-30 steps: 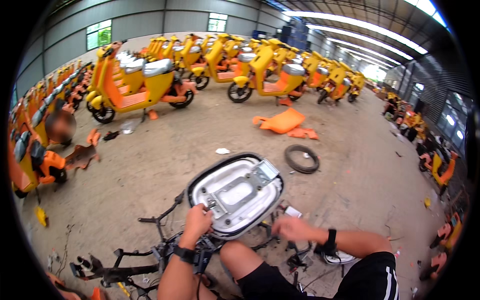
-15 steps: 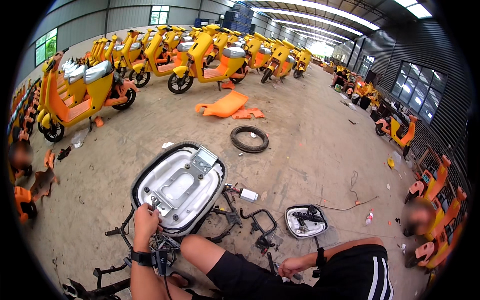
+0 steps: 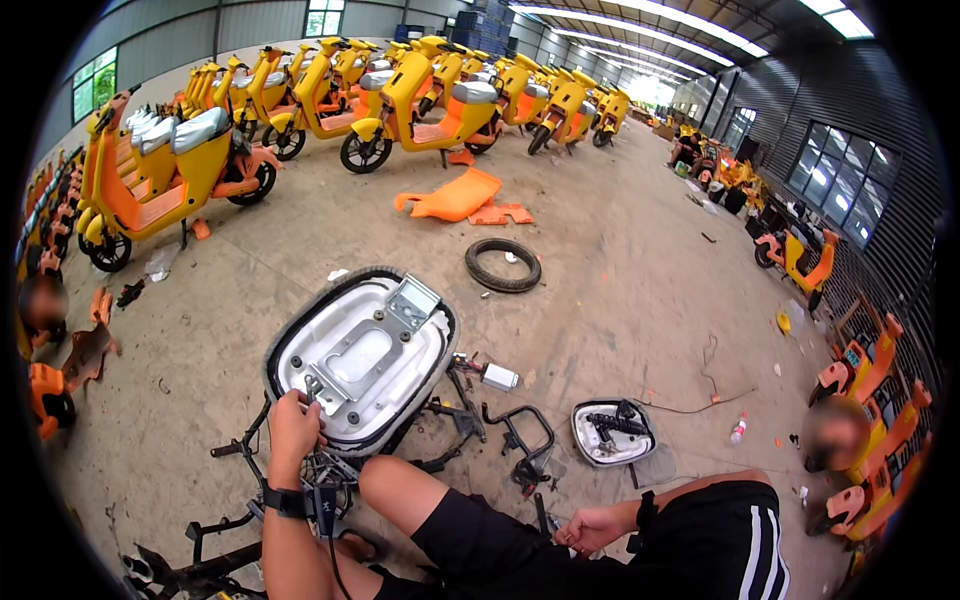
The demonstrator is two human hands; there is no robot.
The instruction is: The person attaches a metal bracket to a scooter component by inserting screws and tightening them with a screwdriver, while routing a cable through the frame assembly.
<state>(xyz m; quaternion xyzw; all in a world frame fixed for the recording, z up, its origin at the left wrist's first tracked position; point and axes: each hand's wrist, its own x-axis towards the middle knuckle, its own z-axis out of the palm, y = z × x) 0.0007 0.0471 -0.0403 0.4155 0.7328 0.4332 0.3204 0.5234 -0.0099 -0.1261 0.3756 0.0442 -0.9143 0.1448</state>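
A scooter seat (image 3: 440, 368) lies underside up before me, with a dark rim, a white inner shell and a metal plate (image 3: 398, 352) across it. A hinge-like bracket (image 3: 413, 300) sits at its far end. My left hand (image 3: 293, 428) is closed at the seat's near left edge, fingers curled beside a small metal latch (image 3: 314, 386). Low on the right, next to my shorts, my right hand (image 3: 590, 528) is closed, thumb and fingers together. What it holds, if anything, I cannot make out. Under the seat lies a black scooter frame (image 3: 240, 450).
A smaller white tray-like shell (image 3: 580, 440) holds a black shock absorber (image 3: 615, 425). Nearby lie a silver controller box (image 3: 499, 376) and a bent black tube (image 3: 548, 430). Farther off are a tyre (image 3: 502, 265) and orange panels (image 3: 460, 195). Yellow scooters (image 3: 420, 110) stand in rows.
The view has shifted slightly. My left hand stays at the seat's near edge. My right hand has turned a little and shows more of its curled fingers.
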